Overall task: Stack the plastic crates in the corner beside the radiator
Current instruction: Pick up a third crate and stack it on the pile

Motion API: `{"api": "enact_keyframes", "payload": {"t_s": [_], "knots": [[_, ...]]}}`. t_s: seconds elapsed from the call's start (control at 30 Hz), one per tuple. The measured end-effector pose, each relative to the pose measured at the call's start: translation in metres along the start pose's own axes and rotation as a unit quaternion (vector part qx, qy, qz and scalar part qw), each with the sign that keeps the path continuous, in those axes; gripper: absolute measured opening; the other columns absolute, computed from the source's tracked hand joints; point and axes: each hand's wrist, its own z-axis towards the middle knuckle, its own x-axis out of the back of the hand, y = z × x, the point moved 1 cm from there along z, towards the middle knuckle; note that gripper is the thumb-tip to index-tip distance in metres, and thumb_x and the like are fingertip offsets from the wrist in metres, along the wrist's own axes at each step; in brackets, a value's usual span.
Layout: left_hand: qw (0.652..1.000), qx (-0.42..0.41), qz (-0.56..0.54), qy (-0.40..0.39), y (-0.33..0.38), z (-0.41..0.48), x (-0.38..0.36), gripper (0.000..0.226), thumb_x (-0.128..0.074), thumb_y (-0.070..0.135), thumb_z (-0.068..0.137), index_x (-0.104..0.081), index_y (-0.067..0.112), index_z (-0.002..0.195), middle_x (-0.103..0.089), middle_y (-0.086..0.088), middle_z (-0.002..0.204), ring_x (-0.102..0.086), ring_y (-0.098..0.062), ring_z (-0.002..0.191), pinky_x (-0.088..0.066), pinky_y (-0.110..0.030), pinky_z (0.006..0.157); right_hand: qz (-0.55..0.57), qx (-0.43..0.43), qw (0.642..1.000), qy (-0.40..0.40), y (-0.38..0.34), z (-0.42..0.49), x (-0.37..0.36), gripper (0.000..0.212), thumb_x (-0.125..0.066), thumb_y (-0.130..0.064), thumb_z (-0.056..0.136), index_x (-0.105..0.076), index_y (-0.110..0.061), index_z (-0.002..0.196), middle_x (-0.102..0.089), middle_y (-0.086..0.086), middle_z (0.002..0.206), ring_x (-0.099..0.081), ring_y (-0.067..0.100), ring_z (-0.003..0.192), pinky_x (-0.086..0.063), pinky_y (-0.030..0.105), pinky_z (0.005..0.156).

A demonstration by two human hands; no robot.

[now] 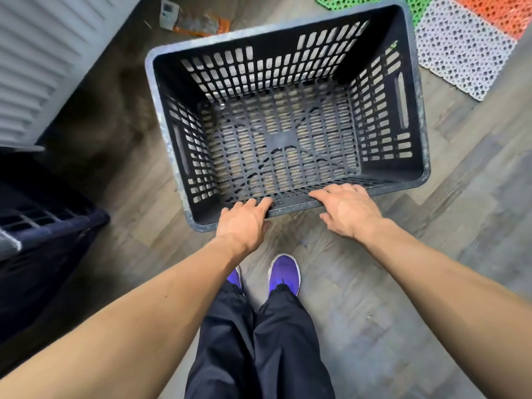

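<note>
A dark slotted plastic crate (414, 116) stands open side up in front of me, above the wooden floor. My left hand (244, 220) grips its near rim, fingers over the edge and thumb underneath. My right hand (345, 208) lies on the same rim further right, fingers spread over the edge and reaching inside. The crate holds nothing. Another dark crate (43, 226) sits at the left edge, below the white radiator (43, 59).
Perforated green, white and orange mats (460, 44) lie on the floor at the top right. A flat orange packet (195, 23) lies on the floor behind the crate. My purple shoes (283, 273) stand just below the crate.
</note>
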Motion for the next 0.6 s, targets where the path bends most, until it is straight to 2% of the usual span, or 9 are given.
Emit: {"api": "enact_keyframes", "payload": {"t_s": [0.13,0.27,0.4,0.5,0.6], "knots": [[1.0,0.014,-0.006,-0.001,-0.004,0.017,-0.006,0.043,-0.051,0.03,0.094,-0.042,0.036,0.136,-0.05,-0.004,0.121,-0.049,-0.031,0.111,-0.047,-0.043,0.089,-0.012,-0.002,1.0,-0.01,0.006,0.017,-0.002,0.05,-0.05,-0.031,0.096,-0.039,-0.035,0.145,-0.05,0.004,0.134,-0.042,0.029,0.125,-0.037,0.047,0.101],[0.999,-0.019,0.025,0.031,-0.007,0.009,-0.004,0.04,-0.047,0.03,0.097,-0.042,0.036,0.137,-0.05,-0.004,0.116,-0.049,-0.029,0.107,-0.046,-0.041,0.085,-0.017,0.011,1.0,0.009,0.006,0.014,-0.001,0.047,-0.048,-0.032,0.098,-0.04,-0.038,0.144,-0.051,0.002,0.131,-0.038,0.028,0.122,-0.04,0.046,0.096],[0.997,-0.021,0.03,0.072,-0.008,-0.003,0.016,0.032,-0.044,0.034,0.099,-0.047,0.036,0.131,-0.055,-0.003,0.111,-0.053,-0.028,0.102,-0.047,-0.039,0.082,-0.03,0.028,0.998,0.051,0.002,-0.002,0.018,0.04,-0.044,-0.032,0.1,-0.045,-0.031,0.14,-0.057,0.004,0.123,-0.041,0.029,0.116,-0.042,0.045,0.088],[0.993,-0.034,0.036,0.109,-0.007,-0.015,0.042,0.024,-0.043,0.035,0.099,-0.049,0.033,0.122,-0.06,-0.001,0.105,-0.059,-0.028,0.097,-0.043,-0.036,0.072,-0.035,0.043,0.995,0.082,0.002,-0.017,0.046,0.031,-0.042,-0.032,0.1,-0.051,-0.024,0.128,-0.063,0.004,0.112,-0.044,0.029,0.112,-0.043,0.043,0.082],[0.987,-0.047,0.055,0.147,-0.005,-0.026,0.07,0.013,-0.042,0.037,0.098,-0.046,0.026,0.105,-0.067,-0.001,0.096,-0.065,-0.031,0.088,-0.036,-0.033,0.062,-0.045,0.068,0.991,0.102,0.002,-0.028,0.076,0.022,-0.041,-0.03,0.101,-0.05,-0.019,0.118,-0.067,0.004,0.102,-0.047,0.029,0.107,-0.039,0.039,0.071]]}}
